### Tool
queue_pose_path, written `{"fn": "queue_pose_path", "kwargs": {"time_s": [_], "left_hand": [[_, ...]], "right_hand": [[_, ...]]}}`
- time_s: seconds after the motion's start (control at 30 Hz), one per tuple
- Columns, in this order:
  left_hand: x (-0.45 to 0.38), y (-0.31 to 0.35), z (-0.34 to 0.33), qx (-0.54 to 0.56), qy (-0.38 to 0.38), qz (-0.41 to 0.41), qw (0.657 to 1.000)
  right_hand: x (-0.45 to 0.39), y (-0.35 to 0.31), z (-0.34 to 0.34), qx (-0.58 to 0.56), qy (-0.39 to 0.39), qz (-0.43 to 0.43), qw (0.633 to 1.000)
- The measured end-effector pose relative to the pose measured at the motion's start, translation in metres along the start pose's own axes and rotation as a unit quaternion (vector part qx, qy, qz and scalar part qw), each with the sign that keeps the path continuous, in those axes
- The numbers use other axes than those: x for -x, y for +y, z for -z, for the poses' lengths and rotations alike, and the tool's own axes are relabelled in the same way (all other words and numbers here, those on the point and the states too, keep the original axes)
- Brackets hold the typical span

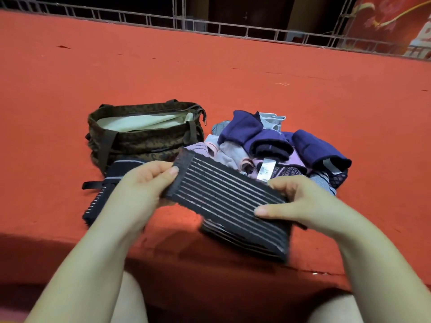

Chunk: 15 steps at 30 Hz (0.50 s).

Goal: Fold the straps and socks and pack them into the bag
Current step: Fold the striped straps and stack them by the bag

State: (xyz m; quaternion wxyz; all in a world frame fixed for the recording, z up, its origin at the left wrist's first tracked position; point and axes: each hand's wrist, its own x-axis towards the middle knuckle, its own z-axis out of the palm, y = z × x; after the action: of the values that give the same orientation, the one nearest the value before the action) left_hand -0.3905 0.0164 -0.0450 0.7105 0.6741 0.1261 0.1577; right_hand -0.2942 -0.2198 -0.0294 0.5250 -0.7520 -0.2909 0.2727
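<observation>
Tag [265, 170] among socks [256, 145] unreadable; hands grip striped strap [224, 194]

text — none legible | white tag [265, 170] on clothes pile — print blurred

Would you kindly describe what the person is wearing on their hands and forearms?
Nothing shows on either: the left hand and right hand are gloveless, with no rings, watch or bracelets in view. Both forearms are uncovered down to the frame's edge, no sleeves visible.
</observation>
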Motion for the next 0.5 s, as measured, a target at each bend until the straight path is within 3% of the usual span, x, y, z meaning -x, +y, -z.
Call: {"fn": "queue_pose_path", "kwargs": {"time_s": [0.13,0.2,0.37,0.43,0.5], "left_hand": [[-0.009,-0.017,0.022,-0.066,0.084,0.014,0.994],[-0.01,-0.035,0.028,-0.155,0.104,0.025,0.982],[0.003,-0.082,0.021,-0.438,0.123,0.04,0.89],[0.01,-0.093,0.013,-0.505,0.132,-0.025,0.852],[0.014,-0.098,-0.002,-0.542,0.083,-0.119,0.828]], "right_hand": [[0.023,0.007,0.034,0.081,0.055,-0.034,0.995],[0.029,0.016,0.041,0.118,0.074,-0.068,0.988],[0.021,0.054,0.028,0.272,0.116,-0.134,0.946],[0.017,0.065,0.02,0.331,0.137,-0.132,0.924],[0.015,0.072,0.016,0.361,0.157,-0.13,0.91]]}}
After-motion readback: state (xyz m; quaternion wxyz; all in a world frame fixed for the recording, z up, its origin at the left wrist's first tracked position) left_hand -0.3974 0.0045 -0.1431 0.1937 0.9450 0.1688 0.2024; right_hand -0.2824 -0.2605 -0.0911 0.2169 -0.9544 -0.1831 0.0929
